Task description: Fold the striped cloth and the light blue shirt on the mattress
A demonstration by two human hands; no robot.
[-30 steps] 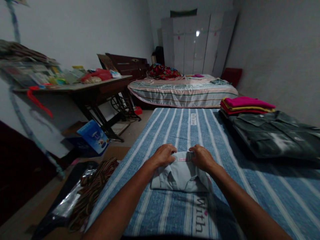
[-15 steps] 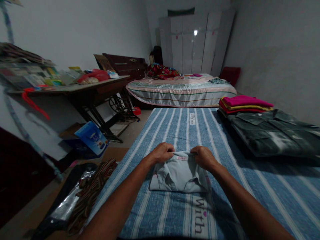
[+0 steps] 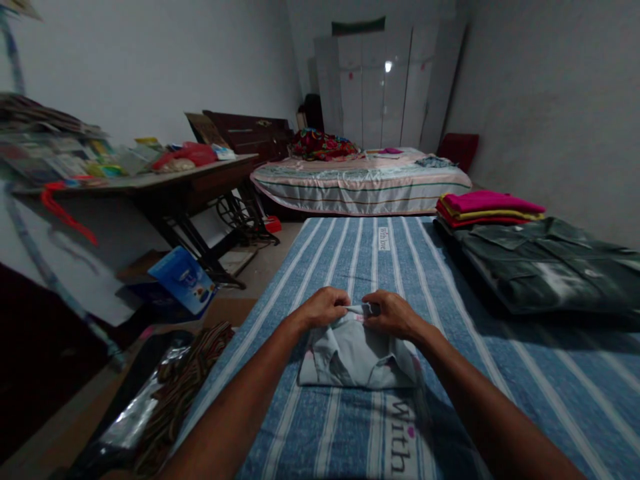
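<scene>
A pale grey folded shirt [image 3: 350, 360] lies on the blue-and-white striped sheet [image 3: 345, 267] in front of me. My left hand [image 3: 326, 307] pinches the far edge of the shirt near its left side. With thumb and fingers closed on that same edge, my right hand [image 3: 390, 313] sits just right of the middle, close to the left one. A small pinkish label on the fabric is partly covered by my right fingers. Loose creases run down towards the shirt's near edge.
Folded pink, yellow and red clothes [image 3: 495, 205] and a dark green jacket [image 3: 555, 263] are stacked at the right. A cluttered sewing table [image 3: 200, 177] stands left, with a blue box [image 3: 185, 283] below. Another bed [image 3: 370, 183] is behind, before a wardrobe [image 3: 373, 93].
My right hand has moved left along the shirt's far edge, nearer to my left hand, covering part of the label. My left hand stays nearly where it was.
</scene>
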